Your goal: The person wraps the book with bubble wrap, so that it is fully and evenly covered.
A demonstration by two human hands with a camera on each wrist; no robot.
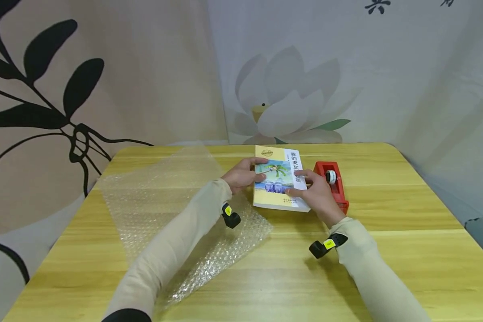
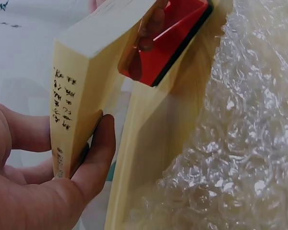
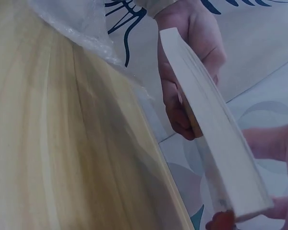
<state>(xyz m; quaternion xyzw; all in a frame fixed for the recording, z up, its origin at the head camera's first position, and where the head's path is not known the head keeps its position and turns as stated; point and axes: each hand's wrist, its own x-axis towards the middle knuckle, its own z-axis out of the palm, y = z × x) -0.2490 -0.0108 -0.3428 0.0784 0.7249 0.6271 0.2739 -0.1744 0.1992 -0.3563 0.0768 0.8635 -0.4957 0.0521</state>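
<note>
Cream sleeves (image 1: 185, 228) lay nearest, the left hand (image 1: 243, 174) and right hand (image 1: 319, 193) both gripping the paperback (image 1: 275, 175) above the wooden table (image 1: 406, 214), between bubble wrap (image 1: 142, 210) and red tape dispenser (image 1: 339, 185); positioning was judged in hand, the next move calling for even support.

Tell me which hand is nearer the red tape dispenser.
Right. The right hand grips the book at its right edge, just beside the red tape dispenser; the left hand holds the opposite edge, farther away.
</note>
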